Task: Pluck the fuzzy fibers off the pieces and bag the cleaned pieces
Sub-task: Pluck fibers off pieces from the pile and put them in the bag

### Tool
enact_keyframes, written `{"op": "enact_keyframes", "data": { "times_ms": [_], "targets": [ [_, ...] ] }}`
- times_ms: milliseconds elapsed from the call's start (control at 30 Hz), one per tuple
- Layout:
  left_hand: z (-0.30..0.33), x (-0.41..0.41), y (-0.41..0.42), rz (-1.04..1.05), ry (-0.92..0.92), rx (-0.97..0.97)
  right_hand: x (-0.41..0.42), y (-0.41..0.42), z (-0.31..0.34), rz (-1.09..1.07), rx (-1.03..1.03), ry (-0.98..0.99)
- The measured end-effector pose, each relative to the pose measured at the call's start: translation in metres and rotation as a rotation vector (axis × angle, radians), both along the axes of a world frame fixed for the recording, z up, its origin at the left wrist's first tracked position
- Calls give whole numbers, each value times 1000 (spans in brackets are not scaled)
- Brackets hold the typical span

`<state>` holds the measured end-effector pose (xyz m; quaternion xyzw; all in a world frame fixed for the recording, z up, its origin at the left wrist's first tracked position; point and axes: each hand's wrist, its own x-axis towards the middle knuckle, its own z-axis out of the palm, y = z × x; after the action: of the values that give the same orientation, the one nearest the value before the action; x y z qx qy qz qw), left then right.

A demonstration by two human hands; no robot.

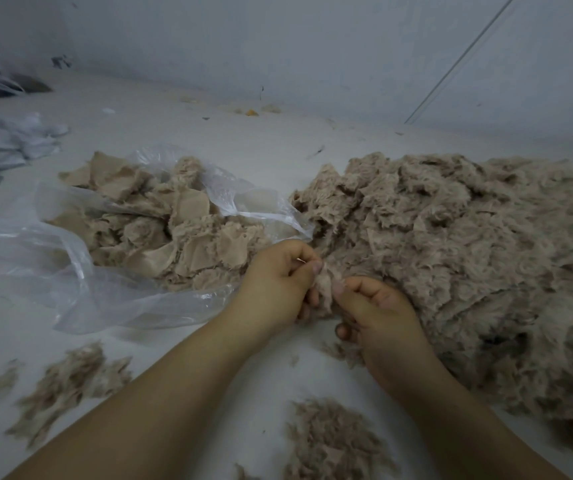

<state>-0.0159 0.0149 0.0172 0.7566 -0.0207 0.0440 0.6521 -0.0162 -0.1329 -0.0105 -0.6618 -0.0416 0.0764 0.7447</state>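
Plucked tufts (pixel 333 441) lay nearest; both hands pinched one fuzzy piece (pixel 325 287), left hand (pixel 278 282) just beside the open plastic bag (pixel 81 282), right hand (pixel 375 306) against the unpicked heap (pixel 468 258)

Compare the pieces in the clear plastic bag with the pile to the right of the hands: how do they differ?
The pieces in the clear plastic bag show smooth, flat backing, with fuzz only at their edges; the pile on the right is shaggy all over. The bagged pieces sit inside plastic; the pile lies loose on the white surface and looks larger. Both share the same beige-brown colour.
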Motion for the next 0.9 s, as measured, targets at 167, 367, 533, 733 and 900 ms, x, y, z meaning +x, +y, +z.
{"op": "enact_keyframes", "data": {
  "times_ms": [167,367,533,733,900],
  "targets": [
    [0,-4,-1,-55,72,-100,0,1,2,-26,20,0],
    [-1,3,3,116,112,-130,1,1,-1,-41,25,0],
    [2,2,1,-29,174,-268,1,2,0,-25,42,-19],
    [-6,1,1,100,44,-100,2,-1,-4,-17,38,-19],
    [-4,8,11,244,7,-191,1,-1,-5,-65,75,6]
  ]
}}
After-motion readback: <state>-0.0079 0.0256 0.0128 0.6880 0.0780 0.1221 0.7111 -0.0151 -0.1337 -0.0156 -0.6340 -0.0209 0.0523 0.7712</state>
